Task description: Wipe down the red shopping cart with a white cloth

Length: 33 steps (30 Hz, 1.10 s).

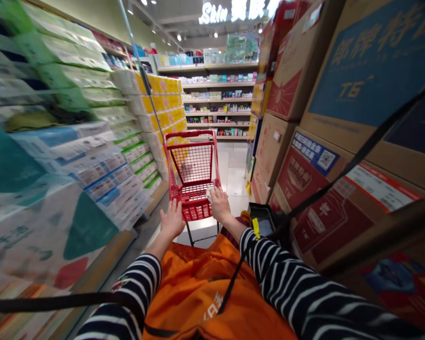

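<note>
A red shopping cart (192,163) with a mesh basket stands right in front of me. My left hand (172,219) lies at the cart's near left corner, fingers spread and nothing in them; whether it presses on the rim I cannot tell. At the near right corner, my right hand (220,206) is closed over a small white cloth (209,194), holding it against the cart's side. Most of the cloth is hidden under the fingers.
Packs of tissue paper (102,174) are stacked along the left, with yellow-and-white packs (163,106) farther on. Tall cardboard boxes (283,137) line the right. A black bin (264,217) stands low by my right arm. Shelves of skin-care goods (217,97) close the aisle's far end.
</note>
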Motion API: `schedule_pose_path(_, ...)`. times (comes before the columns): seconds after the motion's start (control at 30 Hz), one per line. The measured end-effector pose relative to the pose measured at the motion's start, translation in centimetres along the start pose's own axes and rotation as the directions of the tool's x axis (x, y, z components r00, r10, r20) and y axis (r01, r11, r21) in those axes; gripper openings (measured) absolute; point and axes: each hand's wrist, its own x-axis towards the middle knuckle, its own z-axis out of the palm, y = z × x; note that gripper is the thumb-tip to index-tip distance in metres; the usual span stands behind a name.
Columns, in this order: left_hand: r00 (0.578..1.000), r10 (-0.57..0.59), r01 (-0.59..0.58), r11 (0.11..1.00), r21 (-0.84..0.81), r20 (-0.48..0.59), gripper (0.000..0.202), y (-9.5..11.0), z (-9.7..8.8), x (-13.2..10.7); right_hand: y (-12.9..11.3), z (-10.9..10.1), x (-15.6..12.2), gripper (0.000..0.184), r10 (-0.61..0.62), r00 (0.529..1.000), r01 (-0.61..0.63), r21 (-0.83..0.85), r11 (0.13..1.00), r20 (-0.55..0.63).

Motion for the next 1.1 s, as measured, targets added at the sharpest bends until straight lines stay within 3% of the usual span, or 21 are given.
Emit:
schedule_pose_path(0.1, 0.998, -0.059, 0.059, 0.998, -0.007, -0.031, 0.067, 0.3, 0.4, 0.0, -1.7, 0.6, -0.3, 0.050, -0.040, 0.999, 0.040, 0.042, 0.998, 0.004)
schedule_pose_path(0.27, 1.000, -0.024, 0.024, 1.000, 0.007, -0.009, 0.068, 0.2, 0.3, -0.1, -4.4, 2.3, -0.2, 0.049, -0.180, 0.983, 0.184, 0.115, 0.976, -0.040)
schedule_pose_path(0.33, 1.000, -0.017, 0.017, 1.000, 0.010, -0.012, 0.069, -0.1, 0.4, -0.1, -3.5, 2.0, 0.0, 0.048, -0.139, 0.990, 0.141, 0.123, 0.982, -0.019)
schedule_pose_path(0.47, 0.996, -0.058, 0.056, 0.998, -0.032, -0.068, 0.066, -0.2, 1.0, -0.1, -0.6, 0.7, 0.3, 0.052, 0.055, 0.998, -0.053, 0.138, 0.989, -0.013)
schedule_pose_path(0.53, 0.994, -0.084, 0.080, 0.995, -0.059, -0.071, 0.068, 0.0, 1.2, -0.2, -0.3, 0.5, 0.3, 0.050, 0.082, 0.997, -0.079, 0.144, 0.986, -0.014)
schedule_pose_path(0.7, 0.996, -0.085, 0.083, 0.993, -0.084, -0.018, 0.071, 0.4, 0.9, 0.0, -3.9, 1.4, 0.7, 0.042, -0.120, 0.990, 0.110, 0.138, 0.984, 0.071)
schedule_pose_path(0.8, 0.996, -0.093, 0.092, 0.992, -0.087, -0.016, 0.071, 0.4, 0.5, -0.1, -5.4, 1.3, 0.9, 0.039, -0.181, 0.981, 0.170, 0.149, 0.974, 0.065)
schedule_pose_path(0.9, 0.993, -0.113, 0.111, 0.989, -0.100, -0.017, 0.070, 0.3, 0.5, -0.8, -4.2, 0.3, 0.3, 0.037, -0.186, 0.983, 0.183, 0.137, 0.974, 0.009)
schedule_pose_path(0.97, 0.991, -0.134, 0.132, 0.985, -0.115, -0.010, 0.070, 0.3, 0.8, -1.1, -2.2, 0.1, -0.2, 0.040, -0.083, 0.994, 0.090, 0.121, 0.989, -0.065)
schedule_pose_path(1.1, 0.987, -0.159, 0.151, 0.971, -0.184, -0.028, 0.075, 1.3, 1.2, -0.6, 0.8, 2.0, -0.2, 0.051, -0.011, 0.987, 0.027, 0.095, 0.995, -0.159)
